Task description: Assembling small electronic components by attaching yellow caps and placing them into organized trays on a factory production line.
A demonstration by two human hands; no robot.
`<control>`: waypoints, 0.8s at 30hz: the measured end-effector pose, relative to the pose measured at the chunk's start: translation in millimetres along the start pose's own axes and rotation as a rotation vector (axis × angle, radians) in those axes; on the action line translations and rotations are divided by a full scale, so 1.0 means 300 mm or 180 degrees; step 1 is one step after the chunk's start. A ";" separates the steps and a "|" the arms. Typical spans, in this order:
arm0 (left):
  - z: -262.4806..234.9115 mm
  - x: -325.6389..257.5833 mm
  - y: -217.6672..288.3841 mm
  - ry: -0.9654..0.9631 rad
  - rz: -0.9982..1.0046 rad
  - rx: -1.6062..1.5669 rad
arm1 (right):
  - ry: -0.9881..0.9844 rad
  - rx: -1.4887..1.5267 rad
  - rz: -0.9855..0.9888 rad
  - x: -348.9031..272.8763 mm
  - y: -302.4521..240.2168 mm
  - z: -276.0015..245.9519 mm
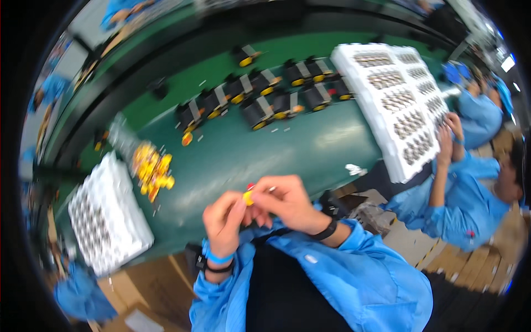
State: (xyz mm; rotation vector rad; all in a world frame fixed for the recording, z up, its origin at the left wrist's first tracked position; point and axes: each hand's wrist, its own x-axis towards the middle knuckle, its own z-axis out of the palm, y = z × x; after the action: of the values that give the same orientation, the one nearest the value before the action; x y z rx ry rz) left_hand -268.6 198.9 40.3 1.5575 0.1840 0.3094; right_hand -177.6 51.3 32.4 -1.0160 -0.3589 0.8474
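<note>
Close in front of my chest, my two hands meet over a small yellow piece (pixel 248 198) with a bit of red beside it. My left hand (pixel 223 220) pinches it between thumb and fingers. From the other side, the fingers of my right hand (pixel 287 202) close on the same piece, and a pale speck shows at their tips. How the piece is shaped under the fingers is hidden. Left of my hands, a pile of yellow and orange parts (pixel 152 169) spills from a clear plastic bag (pixel 123 137) onto the green tabletop (pixel 232 160).
Several black units with yellow ends (pixel 257 113) stand in rows along the far side. A white foam tray (pixel 123 213) of small metal parts lies at the left, and a larger one (pixel 390 157) at the right, where a co-worker's hands (pixel 447 138) reach its edge. Cardboard boxes (pixel 160 282) sit below.
</note>
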 end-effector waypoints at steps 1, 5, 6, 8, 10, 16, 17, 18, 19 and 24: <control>0.006 -0.006 0.009 -0.0060 -0.0019 -0.0160 | -0.0151 0.0220 0.0086 0.002 -0.003 -0.012; 0.026 -0.013 -0.012 -0.0173 0.0002 -0.0117 | -0.0231 0.0657 0.0142 -0.003 0.001 -0.024; 0.032 -0.007 -0.019 -0.0169 0.0037 -0.0080 | -0.0092 0.0560 0.0148 -0.013 -0.008 -0.024; 0.042 -0.005 -0.027 -0.0205 0.0135 0.0019 | 0.0031 0.0468 0.0148 -0.021 -0.010 -0.024; 0.054 -0.003 -0.021 -0.0189 0.0246 0.0175 | 0.0109 0.0373 -0.0036 -0.030 0.001 -0.025; 0.043 -0.019 -0.031 0.0049 0.0295 0.0610 | -0.0253 0.1810 0.1093 -0.025 0.003 -0.056; 0.038 -0.010 -0.023 0.0097 0.0702 0.1111 | -0.0184 0.2116 0.1158 -0.034 0.001 -0.062; 0.032 0.009 -0.013 0.0125 0.1073 0.1636 | 0.0043 0.2097 0.1011 -0.047 -0.007 -0.074; 0.028 0.025 0.009 0.0181 0.1234 0.1755 | 0.0523 0.2099 0.0739 -0.068 -0.028 -0.094; -0.025 0.125 0.021 -0.0547 0.1413 0.3455 | 0.1354 0.1445 -0.0681 -0.100 -0.084 -0.313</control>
State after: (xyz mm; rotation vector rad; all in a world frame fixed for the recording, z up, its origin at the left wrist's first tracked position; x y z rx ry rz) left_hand -235.8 217.5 49.3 2.6978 -0.1767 0.4538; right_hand -126.7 -34.1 9.9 -0.6917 0.0883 0.4695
